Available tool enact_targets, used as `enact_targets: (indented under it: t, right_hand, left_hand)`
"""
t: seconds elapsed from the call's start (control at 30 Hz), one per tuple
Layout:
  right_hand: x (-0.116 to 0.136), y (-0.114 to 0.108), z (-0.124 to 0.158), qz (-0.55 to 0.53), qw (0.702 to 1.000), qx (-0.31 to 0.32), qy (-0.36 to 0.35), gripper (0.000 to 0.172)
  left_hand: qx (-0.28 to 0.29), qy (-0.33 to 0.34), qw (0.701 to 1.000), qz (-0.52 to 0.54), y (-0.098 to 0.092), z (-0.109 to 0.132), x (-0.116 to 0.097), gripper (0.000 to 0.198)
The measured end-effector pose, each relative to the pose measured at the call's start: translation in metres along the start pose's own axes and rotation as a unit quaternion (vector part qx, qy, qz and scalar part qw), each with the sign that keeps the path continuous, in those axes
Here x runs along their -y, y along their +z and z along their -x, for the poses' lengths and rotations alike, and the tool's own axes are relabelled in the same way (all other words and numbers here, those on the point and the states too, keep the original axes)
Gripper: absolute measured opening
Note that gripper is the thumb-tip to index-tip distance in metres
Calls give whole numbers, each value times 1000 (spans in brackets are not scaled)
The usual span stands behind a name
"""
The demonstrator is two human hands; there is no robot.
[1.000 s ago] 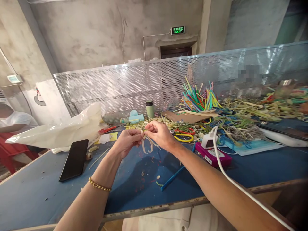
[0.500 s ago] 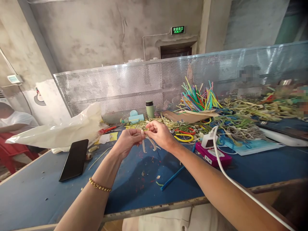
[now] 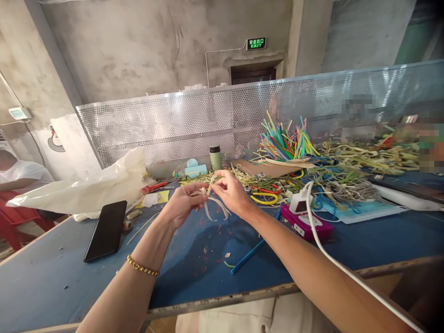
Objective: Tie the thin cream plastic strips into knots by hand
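Thin pale strips (image 3: 219, 207), like dried plant leaf, hang in loops between my hands above the blue table (image 3: 194, 277). My left hand (image 3: 187, 201) pinches them between thumb and fingers, with the knot or crossing partly hidden. Close beside it on the right, my right hand (image 3: 231, 190) holds one strip raised between thumb and forefinger. A gold bead bracelet circles my left wrist. Beneath my right forearm lies a blue tube (image 3: 248, 256), with small scraps scattered about it.
A black phone (image 3: 107, 230) and a plastic bag (image 3: 86, 187) lie left. Behind my hands stand a green bottle (image 3: 215, 158) and colourful stems (image 3: 287, 141). To the right are a magenta power strip (image 3: 305, 223), a white cable (image 3: 321, 240), a face mask (image 3: 360, 210) and strip piles. A person sits far left.
My right hand has drawn a strip up and slightly away from my left hand. The hanging strips now form wider loops. My left hand keeps its pinch.
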State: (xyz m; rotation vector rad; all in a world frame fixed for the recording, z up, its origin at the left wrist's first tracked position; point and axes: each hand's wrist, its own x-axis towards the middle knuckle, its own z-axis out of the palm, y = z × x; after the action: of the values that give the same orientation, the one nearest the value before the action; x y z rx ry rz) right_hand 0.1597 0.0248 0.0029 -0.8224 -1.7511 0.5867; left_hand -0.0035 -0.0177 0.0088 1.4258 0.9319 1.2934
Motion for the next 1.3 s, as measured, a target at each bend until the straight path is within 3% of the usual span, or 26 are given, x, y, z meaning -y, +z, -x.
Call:
enact_targets:
  t: [0.07,0.17,0.37,0.47,0.6,0.8,1.03,1.3]
  right_hand:
    - [-1,-1,0,-11,997,36,74,31]
    - [0,-1,1,-44,984,112,135,15]
    - [2,-3,2,33,996,74,21,19]
    - [1,-3,3,35,995,96,-13,20]
    - [1,-1,5,30,992,114,-41,14]
    - [5,-3,4,-69,993,91,19,17]
    - [8,-1,7,-105,991,81,11,17]
    - [11,-5,6,-100,988,108,45,15]
  left_hand:
    - [-15,4,1000,8,0,0,-1,52]
    - [-29,24,999,-14,-1,-1,0,56]
    - [-60,36,996,-62,-2,-3,2,51]
    - [-79,44,993,-79,0,-3,2,47]
    - [-56,53,993,-85,3,0,0,51]
    - [5,26,1000,-11,1,0,-2,34]
    - [0,51,995,-87,0,-1,1,25]
    - [-10,48,994,-96,0,-1,1,21]
